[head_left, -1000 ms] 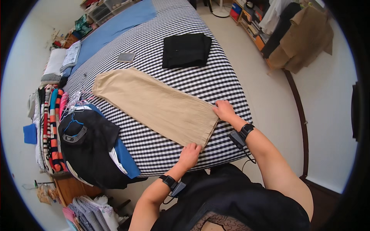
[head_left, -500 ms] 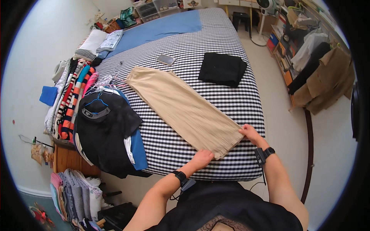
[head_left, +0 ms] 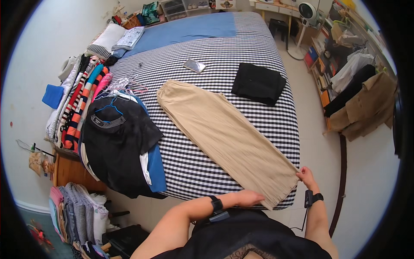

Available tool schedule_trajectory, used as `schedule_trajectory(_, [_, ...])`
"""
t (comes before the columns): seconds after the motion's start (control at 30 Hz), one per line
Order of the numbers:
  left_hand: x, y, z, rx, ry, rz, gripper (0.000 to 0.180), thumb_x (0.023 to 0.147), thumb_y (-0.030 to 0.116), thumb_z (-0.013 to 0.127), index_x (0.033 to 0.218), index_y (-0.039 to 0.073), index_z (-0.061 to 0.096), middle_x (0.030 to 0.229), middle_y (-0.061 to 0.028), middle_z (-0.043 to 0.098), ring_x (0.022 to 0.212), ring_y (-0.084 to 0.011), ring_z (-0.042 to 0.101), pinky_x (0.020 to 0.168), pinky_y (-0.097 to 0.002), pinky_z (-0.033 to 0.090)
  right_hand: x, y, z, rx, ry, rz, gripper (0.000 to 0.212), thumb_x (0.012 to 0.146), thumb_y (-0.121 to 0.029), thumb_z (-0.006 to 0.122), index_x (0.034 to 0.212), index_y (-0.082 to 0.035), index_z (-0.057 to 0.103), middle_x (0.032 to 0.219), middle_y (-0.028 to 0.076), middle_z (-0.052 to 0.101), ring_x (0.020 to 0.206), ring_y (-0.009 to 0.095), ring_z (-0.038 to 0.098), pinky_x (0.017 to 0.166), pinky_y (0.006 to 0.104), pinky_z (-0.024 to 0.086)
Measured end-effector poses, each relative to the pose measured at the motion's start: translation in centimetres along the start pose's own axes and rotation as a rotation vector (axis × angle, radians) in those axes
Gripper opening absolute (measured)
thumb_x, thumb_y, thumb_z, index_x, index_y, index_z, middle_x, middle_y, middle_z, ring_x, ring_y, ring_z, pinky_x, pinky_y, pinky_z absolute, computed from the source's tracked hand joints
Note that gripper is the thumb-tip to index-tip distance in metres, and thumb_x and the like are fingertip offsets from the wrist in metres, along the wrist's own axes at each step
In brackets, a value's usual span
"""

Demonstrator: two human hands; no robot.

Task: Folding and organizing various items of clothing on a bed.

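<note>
A pair of beige trousers [head_left: 224, 134] lies stretched diagonally over a black-and-white checked bedspread [head_left: 181, 172], its gathered waistband toward the far left and its leg hems close to me. At the near hem, my left hand [head_left: 251, 197] is closed, with the fingertips at the left edge of the cloth. My right hand [head_left: 305, 175] pinches the right corner of the same hem beside the bed's edge. Folded black cloth [head_left: 258, 83] rests to the right of the trousers, and a phone [head_left: 194, 65] lies beyond the waistband.
On the left, a black T-shirt [head_left: 116, 151] on a blue hanger tops a pile of clothes. Rolled textiles [head_left: 84, 103] line the wall behind it. Across the floor on the right, garments [head_left: 366, 103] hang by a shelf. A white fan [head_left: 307, 13] stands at the far right.
Both hands have moved right and nearer to me, drawing the trousers' hem along toward the bed's near right corner. The whole view has shifted slightly.
</note>
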State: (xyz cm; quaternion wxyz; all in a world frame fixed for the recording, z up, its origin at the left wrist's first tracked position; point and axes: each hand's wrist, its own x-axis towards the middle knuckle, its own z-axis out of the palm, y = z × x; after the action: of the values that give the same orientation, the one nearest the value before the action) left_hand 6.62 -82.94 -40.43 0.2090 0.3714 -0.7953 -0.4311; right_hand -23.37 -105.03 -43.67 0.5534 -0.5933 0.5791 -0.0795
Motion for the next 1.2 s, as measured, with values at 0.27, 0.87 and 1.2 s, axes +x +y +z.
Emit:
schedule_trajectory(0.27, [-14.5,-7.7,-18.2,0.086,0.695,-0.684,0.025,0.084,0.01,0.052,0.106,0.003,0.06,0.104,-0.018,0.062,0.097,-0.0342,0.059,0.085,-0.0403,0.047,-2.4,-8.4,7.4,-0.688,0.583,-0.387,0.047,0.066,-0.015,0.072,0.107,-0.004,0.053,0.108,0.016,0.053,0.106,0.034,0.046,0.091,0.0437,0.037])
schedule_trajectory(0.87, [-31.5,-30.6,-39.9,0.061,1.483,-1.075,0.022,0.076,0.011,0.056,0.09,-0.006,0.059,0.078,-0.0142,0.063,0.071,-0.0245,0.061,0.067,-0.0361,0.049,-4.8,-20.4,34.4,-1.036,-0.292,-0.579,0.056,0.077,-0.026,0.066,0.128,-0.015,0.048,0.143,0.01,0.034,0.133,0.03,0.028,0.107,0.0511,0.023])
schedule_trajectory(1.2, [-33.8,-33.7,-40.4,-0.852,1.652,-0.845,0.034,0.078,-0.004,0.039,0.111,-0.002,0.05,0.096,-0.0111,0.059,0.079,-0.02,0.06,0.067,-0.0349,0.053,-5.0,-21.0,35.2,-1.053,-0.294,-0.557,0.055,0.076,-0.026,0.066,0.127,-0.015,0.048,0.142,0.01,0.035,0.133,0.031,0.028,0.107,0.0507,0.023])
